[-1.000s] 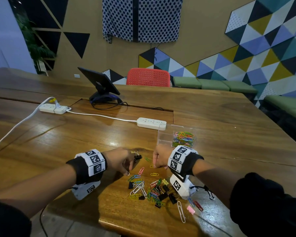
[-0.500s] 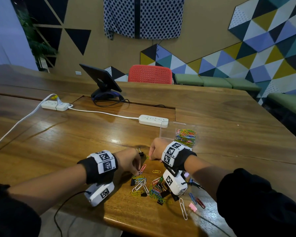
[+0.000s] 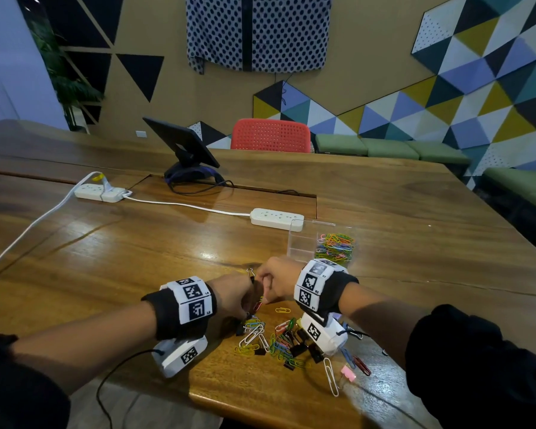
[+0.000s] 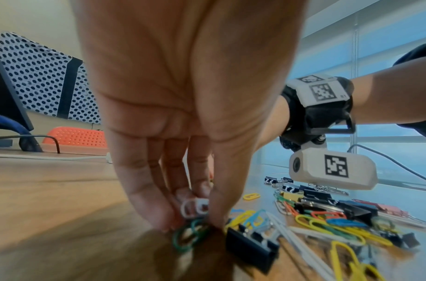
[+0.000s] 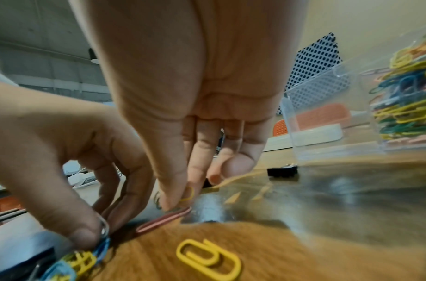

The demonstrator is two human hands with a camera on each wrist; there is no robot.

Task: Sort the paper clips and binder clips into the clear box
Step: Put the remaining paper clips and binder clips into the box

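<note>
A loose pile of coloured paper clips and black binder clips [image 3: 273,339] lies near the table's front edge. My left hand [image 3: 245,308] reaches down at the pile's far left edge. In the left wrist view its fingertips [image 4: 207,214] pinch a white paper clip [image 4: 195,206] with green clips [image 4: 186,235] just below. My right hand [image 3: 265,300] is right beside it, thumb and forefinger pinching a small yellow paper clip [image 5: 189,194] above a pink clip [image 5: 163,220]. The clear box [image 3: 300,243] stands behind the right wrist, with coloured paper clips [image 3: 334,244] in its right compartment.
A black binder clip [image 4: 250,249] lies right of my left fingers. One yellow clip [image 5: 208,254] lies alone on the wood. Another binder clip [image 5: 282,172] sits in front of the box. Two white power strips [image 3: 276,218] and a tablet stand [image 3: 186,150] are farther back.
Both hands have come closer together and lowered to the pile's far edge. The left hand, earlier raised with a black binder clip, now has its fingertips down on paper clips.
</note>
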